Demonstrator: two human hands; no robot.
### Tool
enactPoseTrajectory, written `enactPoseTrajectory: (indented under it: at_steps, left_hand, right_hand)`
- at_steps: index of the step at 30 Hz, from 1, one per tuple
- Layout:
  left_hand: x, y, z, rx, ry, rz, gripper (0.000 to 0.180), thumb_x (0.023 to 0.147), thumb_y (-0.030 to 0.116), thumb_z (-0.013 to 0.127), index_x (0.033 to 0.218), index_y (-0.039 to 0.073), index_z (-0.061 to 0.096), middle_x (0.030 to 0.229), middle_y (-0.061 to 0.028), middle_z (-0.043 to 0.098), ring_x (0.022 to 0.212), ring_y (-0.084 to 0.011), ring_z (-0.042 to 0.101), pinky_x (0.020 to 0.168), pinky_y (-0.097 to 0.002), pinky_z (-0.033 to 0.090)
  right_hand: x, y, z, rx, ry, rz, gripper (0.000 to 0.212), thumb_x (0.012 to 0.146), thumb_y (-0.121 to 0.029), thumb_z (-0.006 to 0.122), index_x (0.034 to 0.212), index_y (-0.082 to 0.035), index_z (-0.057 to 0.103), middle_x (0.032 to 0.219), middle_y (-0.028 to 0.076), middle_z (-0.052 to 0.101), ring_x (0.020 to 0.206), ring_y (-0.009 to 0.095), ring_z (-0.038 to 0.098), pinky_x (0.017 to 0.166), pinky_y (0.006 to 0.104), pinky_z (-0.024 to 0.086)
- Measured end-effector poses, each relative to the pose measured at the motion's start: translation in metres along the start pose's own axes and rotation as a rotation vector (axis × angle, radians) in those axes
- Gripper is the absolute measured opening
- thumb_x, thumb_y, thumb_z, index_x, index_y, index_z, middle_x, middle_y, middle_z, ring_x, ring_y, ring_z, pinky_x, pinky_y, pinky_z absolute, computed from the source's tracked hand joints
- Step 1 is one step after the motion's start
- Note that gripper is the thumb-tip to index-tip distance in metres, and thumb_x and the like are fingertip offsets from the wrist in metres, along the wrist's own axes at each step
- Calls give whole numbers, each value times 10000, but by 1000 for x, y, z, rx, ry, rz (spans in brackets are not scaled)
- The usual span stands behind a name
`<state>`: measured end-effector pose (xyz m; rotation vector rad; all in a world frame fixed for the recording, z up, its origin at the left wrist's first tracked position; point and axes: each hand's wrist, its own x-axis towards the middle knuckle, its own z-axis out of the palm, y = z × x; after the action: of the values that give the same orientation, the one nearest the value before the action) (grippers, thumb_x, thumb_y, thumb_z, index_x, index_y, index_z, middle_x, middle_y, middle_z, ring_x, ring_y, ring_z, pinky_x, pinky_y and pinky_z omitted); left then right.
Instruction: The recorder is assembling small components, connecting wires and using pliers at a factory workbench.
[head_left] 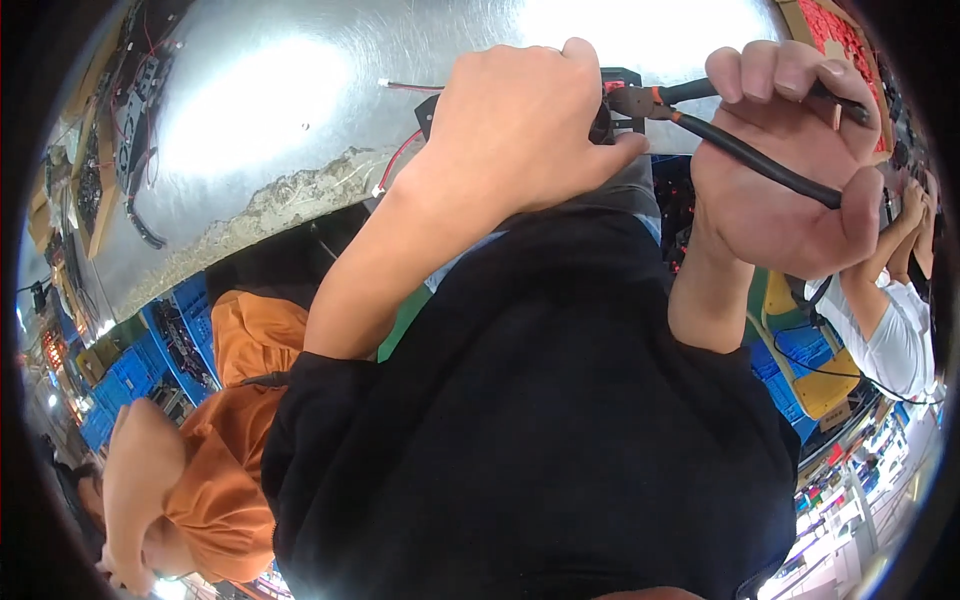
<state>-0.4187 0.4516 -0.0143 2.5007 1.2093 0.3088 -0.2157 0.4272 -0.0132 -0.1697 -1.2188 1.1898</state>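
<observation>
My left hand (520, 125) is closed over a black housing (625, 76) at the near edge of the metal table. Its fingertips are mostly hidden behind the back of the hand. Red and black wires with small white connectors (384, 84) stick out from the left side of the housing. My right hand (775, 200), palm turned up, holds a pair of cutting pliers (745, 152) with black handles and orange accents. The handles are spread apart, and the jaws touch or nearly touch the right side of the housing, where something red shows.
The shiny metal table (240, 190) has a worn front edge. At its left end lies another black part (130, 130) with wires. A box of red pieces (830, 35) stands at the far right. People in orange (230, 450) and white (880, 330) sit on either side, near blue crates (130, 375).
</observation>
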Motion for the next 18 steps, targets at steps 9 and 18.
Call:
enactPoseTrajectory:
  at_steps: [9,18]
  left_hand:
    - [2,0,2,4,21,-10,506,778,492,737,787,-6,643,672,-165,665,671,-341,698,612,-420,551]
    - [1,1,2,25,32,-9,507,775,491,746,809,-5,645,693,-159,673,683,-334,698,627,-418,551]
  right_hand:
    - [1,-14,-1,-127,14,13,687,881,-484,468,1309,53,488,1141,196,477,1040,290,438,889,461,338]
    - [2,-11,-3,-110,-63,22,687,895,-495,469,1324,42,481,1176,209,493,1074,310,455,912,480,346]
